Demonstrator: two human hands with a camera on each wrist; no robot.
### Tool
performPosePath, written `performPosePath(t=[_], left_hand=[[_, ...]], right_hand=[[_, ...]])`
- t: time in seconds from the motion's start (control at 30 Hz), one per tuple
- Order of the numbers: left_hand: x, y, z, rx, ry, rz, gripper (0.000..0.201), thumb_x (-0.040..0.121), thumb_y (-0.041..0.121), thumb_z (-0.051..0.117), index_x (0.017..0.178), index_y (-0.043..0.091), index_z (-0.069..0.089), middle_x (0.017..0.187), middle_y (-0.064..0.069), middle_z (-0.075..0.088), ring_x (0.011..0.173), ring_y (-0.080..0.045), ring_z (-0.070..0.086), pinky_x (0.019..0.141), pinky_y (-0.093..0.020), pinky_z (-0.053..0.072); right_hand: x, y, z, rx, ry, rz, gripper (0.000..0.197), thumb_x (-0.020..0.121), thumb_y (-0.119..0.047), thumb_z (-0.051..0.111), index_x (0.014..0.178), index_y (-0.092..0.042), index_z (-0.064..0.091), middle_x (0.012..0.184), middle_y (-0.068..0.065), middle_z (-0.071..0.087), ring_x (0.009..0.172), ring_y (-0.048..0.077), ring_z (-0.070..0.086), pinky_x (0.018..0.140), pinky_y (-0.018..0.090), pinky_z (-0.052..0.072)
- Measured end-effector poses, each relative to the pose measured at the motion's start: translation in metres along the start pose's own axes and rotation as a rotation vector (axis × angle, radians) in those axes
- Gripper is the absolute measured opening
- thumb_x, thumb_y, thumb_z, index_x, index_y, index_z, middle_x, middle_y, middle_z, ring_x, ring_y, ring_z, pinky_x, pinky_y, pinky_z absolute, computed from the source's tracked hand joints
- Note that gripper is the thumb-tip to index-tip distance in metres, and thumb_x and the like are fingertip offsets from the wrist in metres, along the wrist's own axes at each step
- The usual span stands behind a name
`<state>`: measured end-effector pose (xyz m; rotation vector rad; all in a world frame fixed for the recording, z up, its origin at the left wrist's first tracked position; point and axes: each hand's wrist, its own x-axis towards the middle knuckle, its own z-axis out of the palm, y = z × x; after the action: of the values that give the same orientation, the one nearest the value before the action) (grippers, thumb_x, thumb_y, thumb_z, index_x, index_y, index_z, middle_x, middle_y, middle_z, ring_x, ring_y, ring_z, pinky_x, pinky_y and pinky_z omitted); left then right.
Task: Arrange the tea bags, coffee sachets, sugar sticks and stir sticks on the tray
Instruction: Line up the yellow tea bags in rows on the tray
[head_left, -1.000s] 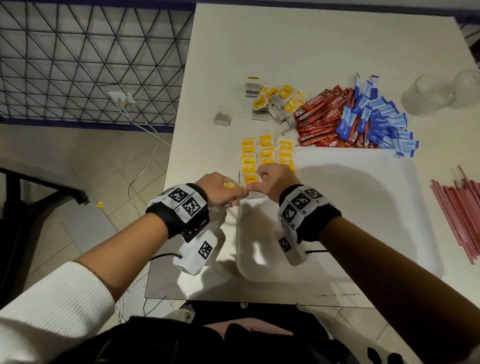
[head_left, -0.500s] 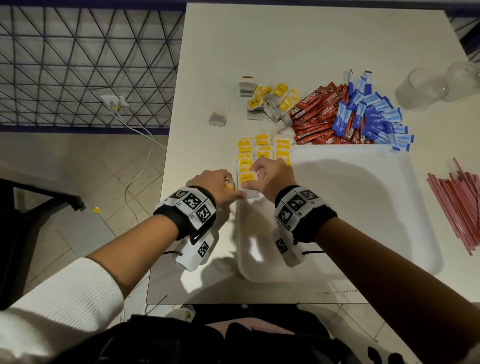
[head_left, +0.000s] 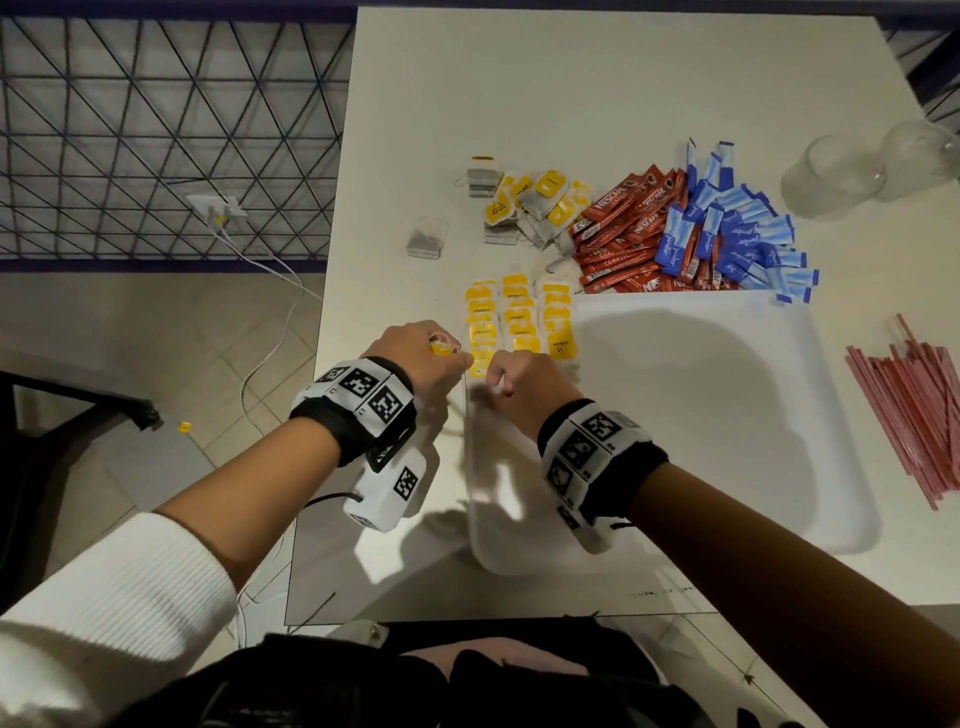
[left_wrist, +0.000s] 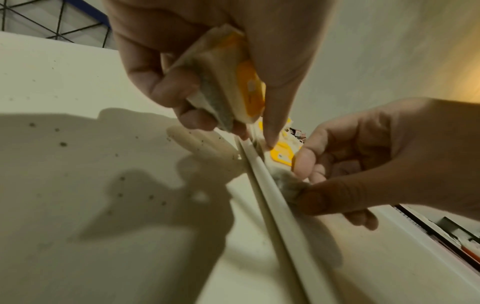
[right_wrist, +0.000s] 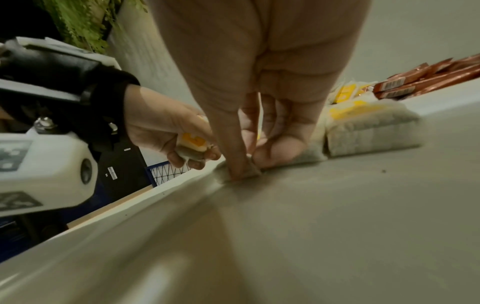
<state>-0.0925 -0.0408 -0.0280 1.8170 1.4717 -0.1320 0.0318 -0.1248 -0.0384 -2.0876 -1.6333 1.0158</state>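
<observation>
Three columns of yellow-tagged tea bags (head_left: 519, 322) fill the far left corner of the white tray (head_left: 727, 415). My right hand (head_left: 493, 382) pinches a tea bag (right_wrist: 244, 173) down on the tray floor at the near end of the left column, beside the rim (left_wrist: 265, 185). My left hand (head_left: 447, 349) hovers over that rim and grips a small stack of tea bags (left_wrist: 228, 82). Beyond the tray lie loose tea bags (head_left: 530, 202), red coffee sachets (head_left: 623, 228) and blue sugar sticks (head_left: 737, 234). Red stir sticks (head_left: 914, 410) lie to its right.
Two clear glasses (head_left: 831, 176) stand at the far right of the white table (head_left: 571, 78). One tea bag (head_left: 427, 238) lies apart near the table's left edge, which runs just left of my left hand. Tiled floor and a cable lie below.
My right hand has drawn slightly toward me and lowered its tea bag onto the tray at the end of the left column. The left hand stays beside it with its stack.
</observation>
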Motion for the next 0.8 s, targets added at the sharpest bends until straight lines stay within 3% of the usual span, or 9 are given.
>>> performPosePath(t=[0.07, 0.13, 0.3, 0.43, 0.53, 0.63, 0.7, 0.8], left_hand=[[0.002, 0.001, -0.001, -0.032, 0.010, 0.010, 0.028, 0.082, 0.039, 0.064, 0.104, 0.021, 0.063, 0.112, -0.005, 0.064, 0.105, -0.024, 0.057, 0.093, -0.034, 0.046], [0.003, 0.002, -0.002, -0.023, -0.001, 0.022, 0.023, 0.083, 0.037, 0.064, 0.097, 0.020, 0.064, 0.110, -0.005, 0.065, 0.104, -0.024, 0.057, 0.092, -0.032, 0.046], [0.005, 0.008, -0.004, 0.020, -0.015, 0.045, 0.017, 0.085, 0.036, 0.063, 0.090, 0.020, 0.062, 0.105, -0.008, 0.064, 0.101, -0.025, 0.056, 0.080, -0.027, 0.040], [0.008, 0.007, -0.003, 0.032, 0.006, 0.042, 0.023, 0.084, 0.038, 0.064, 0.095, 0.017, 0.062, 0.107, -0.009, 0.064, 0.102, -0.026, 0.056, 0.083, -0.029, 0.043], [0.007, 0.004, -0.004, -0.015, 0.010, 0.024, 0.034, 0.082, 0.046, 0.063, 0.102, 0.018, 0.063, 0.111, -0.006, 0.063, 0.105, -0.025, 0.056, 0.086, -0.030, 0.043], [0.002, 0.007, -0.009, -0.082, -0.029, 0.014, 0.044, 0.085, 0.058, 0.050, 0.102, 0.019, 0.062, 0.100, -0.006, 0.063, 0.088, -0.025, 0.059, 0.069, -0.028, 0.045], [-0.004, 0.013, -0.012, -0.195, -0.130, 0.005, 0.046, 0.091, 0.059, 0.035, 0.095, 0.020, 0.059, 0.086, -0.002, 0.060, 0.073, -0.023, 0.057, 0.057, -0.026, 0.043], [-0.014, 0.023, -0.012, -0.524, -0.394, -0.090, 0.055, 0.093, 0.061, 0.016, 0.086, 0.020, 0.053, 0.062, -0.002, 0.056, 0.043, -0.019, 0.056, 0.041, -0.017, 0.039]], right_hand=[[0.000, -0.003, -0.002, -0.065, 0.003, -0.013, 0.018, 0.086, -0.005, 0.053, 0.101, 0.002, 0.059, 0.090, 0.015, 0.056, 0.086, 0.030, 0.052, 0.071, 0.030, 0.039], [-0.001, -0.005, -0.003, -0.110, 0.006, -0.012, 0.022, 0.088, -0.011, 0.052, 0.104, 0.002, 0.058, 0.105, 0.020, 0.058, 0.097, 0.033, 0.056, 0.079, 0.035, 0.041], [-0.001, -0.008, -0.006, -0.179, 0.032, -0.003, 0.024, 0.090, -0.015, 0.050, 0.107, 0.000, 0.058, 0.111, 0.017, 0.057, 0.101, 0.032, 0.055, 0.080, 0.035, 0.041], [0.000, -0.007, -0.006, -0.228, 0.034, -0.024, 0.025, 0.091, -0.019, 0.049, 0.109, -0.003, 0.058, 0.112, 0.014, 0.056, 0.103, 0.030, 0.055, 0.080, 0.033, 0.041], [-0.001, -0.003, -0.007, -0.168, 0.044, -0.035, 0.023, 0.089, -0.022, 0.055, 0.105, -0.006, 0.060, 0.101, 0.007, 0.058, 0.095, 0.027, 0.055, 0.074, 0.028, 0.038], [-0.006, -0.001, -0.014, 0.100, 0.006, 0.014, 0.024, 0.082, -0.024, 0.068, 0.099, -0.008, 0.061, 0.072, -0.009, 0.046, 0.071, 0.013, 0.048, 0.062, 0.024, 0.032], [-0.010, -0.001, -0.020, 0.298, -0.011, 0.044, 0.029, 0.076, -0.028, 0.075, 0.096, -0.014, 0.059, 0.068, -0.009, 0.047, 0.065, 0.010, 0.047, 0.066, 0.023, 0.036], [-0.014, -0.002, -0.024, 0.466, -0.026, 0.050, 0.029, 0.070, -0.035, 0.077, 0.085, -0.028, 0.053, 0.066, -0.010, 0.053, 0.054, -0.002, 0.049, 0.069, 0.023, 0.038]])
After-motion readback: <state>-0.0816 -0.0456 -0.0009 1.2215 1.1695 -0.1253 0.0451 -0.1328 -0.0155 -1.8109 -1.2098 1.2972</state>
